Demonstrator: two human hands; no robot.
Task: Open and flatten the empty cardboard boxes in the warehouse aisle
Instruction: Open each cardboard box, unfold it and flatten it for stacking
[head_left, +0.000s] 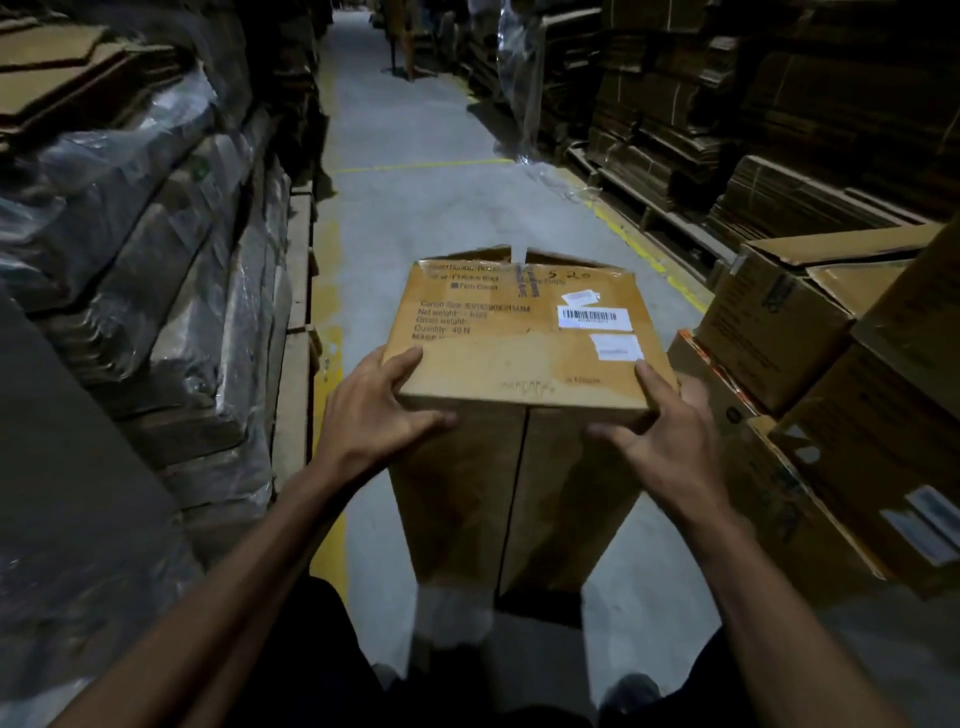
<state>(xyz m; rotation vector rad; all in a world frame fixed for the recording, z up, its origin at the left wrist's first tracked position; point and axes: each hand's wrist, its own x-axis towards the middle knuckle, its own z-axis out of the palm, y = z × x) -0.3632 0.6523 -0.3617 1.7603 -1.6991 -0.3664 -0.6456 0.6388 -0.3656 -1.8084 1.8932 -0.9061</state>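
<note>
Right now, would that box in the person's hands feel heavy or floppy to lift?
Probably light: the cardboard box is meant to be empty, and the left hand and right hand hold it only by its near corners. Likely a bit floppy, since its far top edge looks torn and crumpled. It seems unlikely to slip from that two-handed hold.

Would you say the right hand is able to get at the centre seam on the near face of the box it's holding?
Probably yes. The right hand grips the box at its near right corner, and the centre seam runs uncovered just beside its thumb.
</note>
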